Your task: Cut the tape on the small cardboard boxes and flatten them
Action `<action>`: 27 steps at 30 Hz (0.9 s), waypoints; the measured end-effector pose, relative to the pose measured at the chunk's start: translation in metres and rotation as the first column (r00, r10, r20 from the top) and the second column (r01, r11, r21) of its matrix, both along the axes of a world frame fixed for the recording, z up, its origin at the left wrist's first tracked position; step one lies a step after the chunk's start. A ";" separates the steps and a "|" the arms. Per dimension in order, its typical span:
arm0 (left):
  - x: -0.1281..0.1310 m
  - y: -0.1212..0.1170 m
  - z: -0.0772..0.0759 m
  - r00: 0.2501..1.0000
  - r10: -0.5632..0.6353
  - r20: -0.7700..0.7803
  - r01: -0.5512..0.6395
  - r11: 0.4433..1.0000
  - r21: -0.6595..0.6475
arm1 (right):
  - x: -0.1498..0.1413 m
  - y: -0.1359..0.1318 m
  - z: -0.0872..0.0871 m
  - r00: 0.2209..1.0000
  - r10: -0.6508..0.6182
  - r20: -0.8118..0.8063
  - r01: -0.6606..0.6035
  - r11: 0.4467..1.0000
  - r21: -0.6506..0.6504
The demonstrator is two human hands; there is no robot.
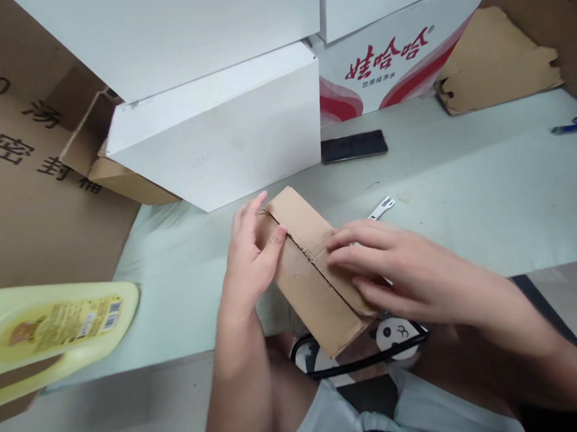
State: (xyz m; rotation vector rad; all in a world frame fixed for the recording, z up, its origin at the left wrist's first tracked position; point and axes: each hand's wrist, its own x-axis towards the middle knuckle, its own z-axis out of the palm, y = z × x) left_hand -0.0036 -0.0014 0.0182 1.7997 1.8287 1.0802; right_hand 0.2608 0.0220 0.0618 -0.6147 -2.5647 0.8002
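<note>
A small brown cardboard box (308,281) lies tilted over the near edge of the pale green table (486,184), its two top flaps meeting in a seam. My left hand (249,254) grips the box's left side, thumb pressed on the top flap near the seam. My right hand (394,268) lies on the right flap with its fingers stretched flat, pressing it down. A small white strip (382,207) lies on the table just beyond my right hand.
Large white boxes (224,128) and a red-and-white printed carton (396,59) stand at the back. A black phone (353,146) lies before them. Brown cartons (26,160) fill the left, a yellow-green bottle (55,328) lies at lower left, torn cardboard (494,60) and a blue pen (574,126) at right.
</note>
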 end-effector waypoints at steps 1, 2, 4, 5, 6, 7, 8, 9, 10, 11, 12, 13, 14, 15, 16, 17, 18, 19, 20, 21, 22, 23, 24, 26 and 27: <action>0.000 0.000 0.000 1.000 -0.001 -0.014 0.001 1.000 0.009 | 0.000 0.000 -0.001 1.000 -0.015 0.003 0.015 1.000 0.012; 0.001 0.000 0.000 1.000 0.000 -0.026 0.000 1.000 0.020 | -0.001 0.000 -0.001 1.000 -0.025 0.014 0.024 1.000 0.018; 0.002 -0.001 0.001 0.999 0.010 -0.038 -0.008 0.999 0.036 | -0.001 -0.001 0.000 0.999 -0.022 0.047 0.021 1.000 0.012; 0.003 -0.001 0.001 0.999 0.016 -0.037 -0.015 0.999 0.035 | -0.001 -0.001 0.001 0.998 -0.015 0.059 0.015 1.000 0.003; 0.003 -0.001 0.001 0.999 0.021 -0.034 -0.020 0.999 0.028 | -0.001 0.000 0.001 0.998 -0.008 0.065 0.009 1.000 -0.005; 0.003 -0.001 0.001 0.999 0.024 -0.029 -0.024 1.000 0.016 | 0.000 0.001 0.001 0.998 0.000 0.064 0.001 1.000 -0.011; 0.004 0.000 0.001 0.999 0.025 -0.023 -0.025 1.000 0.004 | 0.000 0.002 0.001 0.998 0.005 0.056 -0.004 1.000 -0.018; 0.003 0.000 0.001 1.000 0.023 -0.017 -0.023 1.000 -0.006 | 0.002 0.004 0.000 0.999 0.007 0.044 -0.006 1.000 -0.026; 0.003 0.000 0.001 1.000 0.016 -0.009 -0.016 1.000 -0.012 | 0.003 0.005 0.000 1.000 0.003 0.029 -0.002 0.999 -0.035; 0.003 0.001 0.001 1.000 0.007 -0.002 -0.007 1.000 -0.014 | 0.004 0.007 0.000 1.000 -0.006 0.013 0.006 0.999 -0.040; 0.002 0.001 0.001 1.000 -0.004 0.003 0.004 1.000 -0.010 | 0.005 0.008 0.001 1.000 -0.018 0.000 0.018 0.999 -0.039; 0.002 0.001 0.001 1.000 -0.013 0.006 0.013 1.000 -0.006 | 0.006 0.008 0.001 1.000 -0.030 -0.008 0.030 0.999 -0.036; 0.002 0.001 0.000 1.000 -0.017 0.008 0.017 1.000 0.000 | 0.007 0.009 0.002 0.999 -0.039 -0.014 0.038 0.999 -0.029; 0.002 0.001 0.000 1.000 -0.019 0.008 0.019 1.000 0.005 | 0.008 0.009 0.003 0.999 -0.040 -0.017 0.039 0.999 -0.021; 0.002 0.001 0.000 1.000 -0.016 0.006 0.016 1.000 0.011 | 0.008 0.009 0.003 0.999 -0.042 -0.018 0.042 0.999 -0.010; 0.002 0.001 0.000 1.000 -0.012 0.003 0.012 1.000 0.016 | 0.009 0.010 0.001 0.998 -0.052 -0.017 0.053 0.999 0.008; 0.002 0.001 0.000 1.000 -0.009 -0.001 0.009 1.000 0.022 | 0.009 0.011 -0.002 0.997 -0.079 -0.011 0.079 0.996 0.037; 0.003 0.001 0.000 1.000 -0.007 -0.006 0.007 1.000 0.027 | 0.009 0.014 -0.007 0.993 -0.120 0.004 0.120 0.990 0.074; 0.003 0.001 0.000 1.000 -0.004 -0.012 0.005 0.999 0.034 | 0.008 0.017 -0.013 0.984 -0.174 0.031 0.170 0.978 0.117; 0.003 0.001 0.000 1.000 0.002 -0.017 -0.001 0.999 0.041 | 0.008 0.020 -0.021 0.968 -0.237 0.078 0.223 0.962 0.157; 0.004 0.001 0.000 1.000 0.009 -0.022 -0.007 0.999 0.048 | 0.007 0.024 -0.030 0.947 -0.287 0.145 0.260 0.948 0.181; 0.004 0.001 0.000 1.000 0.015 -0.026 -0.013 0.999 0.051 | 0.006 0.028 -0.038 0.918 -0.320 0.234 0.281 0.941 0.187; 0.004 0.001 0.000 0.999 0.021 -0.028 -0.020 0.998 0.052 | 0.005 0.031 -0.046 0.885 -0.332 0.328 0.289 0.942 0.173; 0.004 0.001 0.000 0.999 0.024 -0.024 -0.023 0.999 0.047 | 0.003 0.036 -0.057 0.824 -0.305 0.477 0.280 0.952 0.124; 0.004 0.001 0.000 1.000 0.019 -0.022 -0.018 0.999 0.045 | 0.002 0.038 -0.061 0.804 -0.281 0.524 0.270 0.958 0.098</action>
